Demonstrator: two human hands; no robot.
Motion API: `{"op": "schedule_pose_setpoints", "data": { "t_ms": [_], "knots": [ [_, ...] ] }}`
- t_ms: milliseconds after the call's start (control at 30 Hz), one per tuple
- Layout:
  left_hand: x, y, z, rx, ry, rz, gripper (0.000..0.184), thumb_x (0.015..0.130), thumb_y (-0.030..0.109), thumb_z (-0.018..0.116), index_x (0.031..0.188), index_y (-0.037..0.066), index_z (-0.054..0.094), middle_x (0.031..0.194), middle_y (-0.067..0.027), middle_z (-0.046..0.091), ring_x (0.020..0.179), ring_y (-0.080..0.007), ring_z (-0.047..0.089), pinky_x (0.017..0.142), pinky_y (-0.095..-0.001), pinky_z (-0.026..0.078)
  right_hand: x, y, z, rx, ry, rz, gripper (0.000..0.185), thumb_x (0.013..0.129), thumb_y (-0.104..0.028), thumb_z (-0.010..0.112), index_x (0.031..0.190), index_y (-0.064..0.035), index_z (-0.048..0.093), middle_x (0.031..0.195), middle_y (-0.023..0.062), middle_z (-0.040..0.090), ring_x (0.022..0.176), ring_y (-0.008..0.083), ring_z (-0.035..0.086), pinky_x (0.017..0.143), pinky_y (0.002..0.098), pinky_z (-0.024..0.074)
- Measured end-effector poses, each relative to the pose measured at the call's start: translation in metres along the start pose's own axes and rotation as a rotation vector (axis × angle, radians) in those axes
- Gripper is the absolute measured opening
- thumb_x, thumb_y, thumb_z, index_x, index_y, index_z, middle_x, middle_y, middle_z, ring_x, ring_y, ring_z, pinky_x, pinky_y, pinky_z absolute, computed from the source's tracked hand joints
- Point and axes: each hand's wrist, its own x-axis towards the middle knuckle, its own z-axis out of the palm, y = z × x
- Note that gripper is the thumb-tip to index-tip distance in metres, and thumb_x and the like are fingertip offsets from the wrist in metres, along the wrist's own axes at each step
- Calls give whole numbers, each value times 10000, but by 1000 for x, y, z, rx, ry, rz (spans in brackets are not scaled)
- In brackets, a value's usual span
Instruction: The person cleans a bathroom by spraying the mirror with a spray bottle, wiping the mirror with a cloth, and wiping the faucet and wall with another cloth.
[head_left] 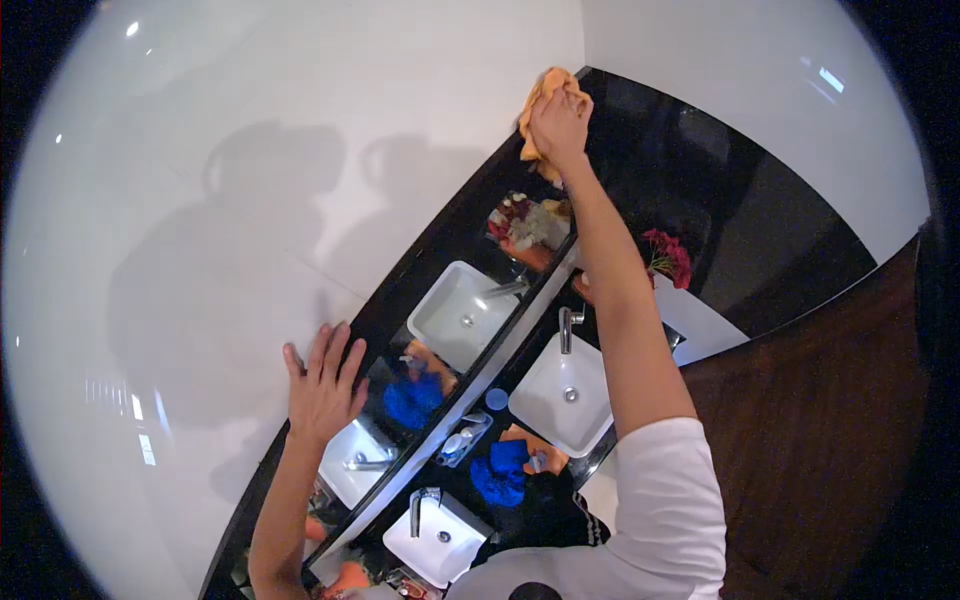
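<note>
My right hand (560, 125) is stretched far up and closed around an orange cloth (553, 82), pressed near the upper end of a dark mirror (440, 225), by the corner where the walls meet. Cloth folds stick out above and below the fingers. My left hand (325, 392) is spread with fingers apart at the mirror's edge beside the white wall (230, 300); it holds nothing. Whether its palm touches the surface is hard to tell.
Below the mirror, a black counter carries a square white sink (545, 380) and another sink (420, 540), both with taps. Between them lie a blue cloth (497, 485) and a small tray of bottles (465, 440). Red flowers (668, 257) stand near my right forearm. Brown wood (800, 450) is at right.
</note>
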Motion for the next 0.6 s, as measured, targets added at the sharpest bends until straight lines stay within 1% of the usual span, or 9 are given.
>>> {"op": "schedule_pose_setpoints", "data": {
  "t_ms": [133, 167, 200, 233, 267, 433, 467, 533, 600],
  "knots": [
    [5, 0, -4, -61, -89, -34, 699, 738, 326, 654, 1353, 165, 365, 1448, -62, 301, 1347, -272, 244, 1008, -667, 156, 14, 5, 8, -56, -4, 21, 458, 862, -331, 401, 1070, 34, 583, 1163, 189, 568, 1157, 329, 477, 970, 627, 181],
    [5, -2, -3, -81, -112, -19, 699, 738, 326, 654, 1353, 165, 365, 1448, -62, 301, 1347, -272, 244, 1008, -667, 156, 8, -2, -9, 30, -109, -23, 395, 807, -335, 479, 1024, -44, 633, 1149, 172, 575, 1165, 321, 472, 932, 677, 173],
    [6, -5, 1, -55, -98, -17, 719, 742, 335, 653, 1365, 146, 346, 1456, -72, 287, 1352, -295, 233, 1011, -678, 119, 11, 8, 18, -120, -167, -84, 337, 747, -319, 557, 995, -117, 661, 1137, 160, 585, 1129, 311, 506, 907, 651, 248],
    [5, -4, 6, -39, -91, -11, 741, 747, 344, 652, 1376, 127, 328, 1464, -82, 272, 1358, -319, 221, 1015, -689, 82, 1, -9, -8, -78, -308, -95, 306, 787, -277, 488, 964, -108, 671, 1120, 201, 583, 1052, 383, 545, 834, 630, 330],
    [7, -3, 5, -29, -88, -16, 745, 751, 344, 644, 1389, 145, 314, 1474, -59, 260, 1363, -297, 218, 1020, -677, 97, -19, -38, -43, -97, -270, -89, 313, 804, -253, 477, 975, -71, 665, 1131, 212, 580, 1032, 446, 535, 858, 654, 312],
    [9, 0, 6, 35, 19, -12, 765, 795, 408, 575, 1427, 127, 247, 1494, -40, 227, 1381, -279, 189, 1066, -612, 14, -135, -160, -55, -242, -121, -77, 490, 829, -265, 445, 1144, 96, 547, 1254, 307, 466, 1162, 498, 421, 999, 663, 178],
    [10, -1, 7, 49, 67, 29, 806, 787, 467, 559, 1425, 97, 233, 1498, -61, 211, 1388, -281, 164, 1073, -593, -9, -162, -191, -59, 65, -30, 47, 557, 829, -284, 434, 1231, 100, 474, 1284, 343, 409, 1219, 495, 357, 1039, 635, 140],
    [10, -2, 7, -5, 144, 68, 828, 782, 486, 557, 1424, 81, 225, 1495, -79, 211, 1387, -284, 166, 1074, -590, -8, -209, -252, -90, 244, -95, 323, 568, 830, -269, 441, 1242, 122, 443, 1265, 310, 443, 1241, 464, 340, 1055, 630, 122],
    [3, -6, 8, 40, 104, 1, 896, 764, 533, 559, 1417, 35, 200, 1478, -130, 226, 1381, -298, 184, 1080, -580, 11, -241, -273, -133, 367, -239, 128, 539, 817, -278, 473, 1230, 69, 479, 1276, 254, 446, 1260, 424, 331, 1059, 639, 88]
  ]
}}
